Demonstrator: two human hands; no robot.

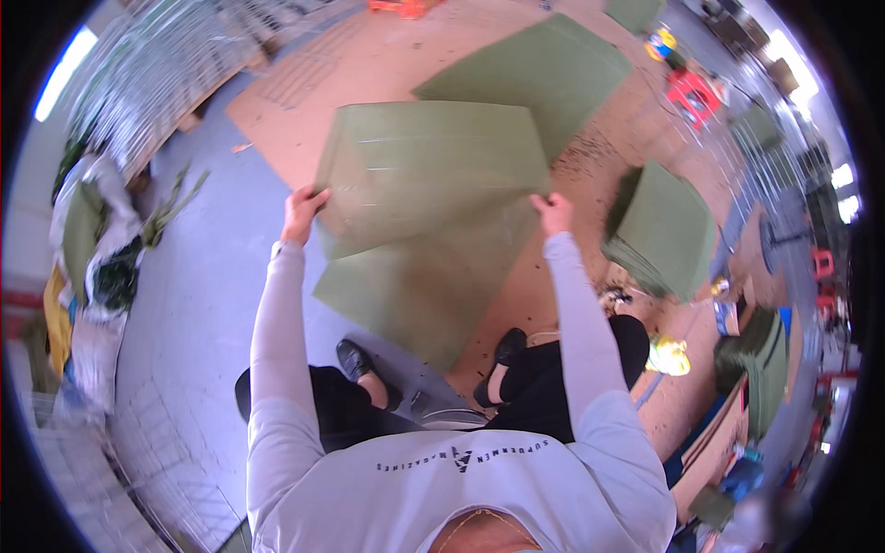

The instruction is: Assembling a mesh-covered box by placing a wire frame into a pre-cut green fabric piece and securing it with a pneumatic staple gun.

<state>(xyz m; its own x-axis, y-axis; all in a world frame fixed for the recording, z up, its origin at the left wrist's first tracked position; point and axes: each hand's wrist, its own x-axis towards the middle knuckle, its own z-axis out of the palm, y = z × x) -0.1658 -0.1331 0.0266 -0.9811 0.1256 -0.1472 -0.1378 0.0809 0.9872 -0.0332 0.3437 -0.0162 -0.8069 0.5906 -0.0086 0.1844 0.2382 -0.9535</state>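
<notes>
Between my two hands a green sheet (pixel 433 152) is held up by its side edges, its face slightly creased. My left hand (pixel 302 212) pinches the left edge, and my right hand (pixel 553 212) pinches the right edge near its lower corner. Below it, another green sheet (pixel 415 304) lies in front of my feet, partly hidden by the held one. A further large green sheet (pixel 553 74) is spread on brown floor covering beyond the held sheet.
On the right a stack of green sheets (pixel 668 226) rests on the brown covering (pixel 590 194), with dark scraps scattered nearby. A red stool (pixel 693 100) stands farther back. Stuffed sacks (pixel 97 355) line the left, below wrapped stacks (pixel 184 74). A yellow bag (pixel 668 355) lies beside my right knee.
</notes>
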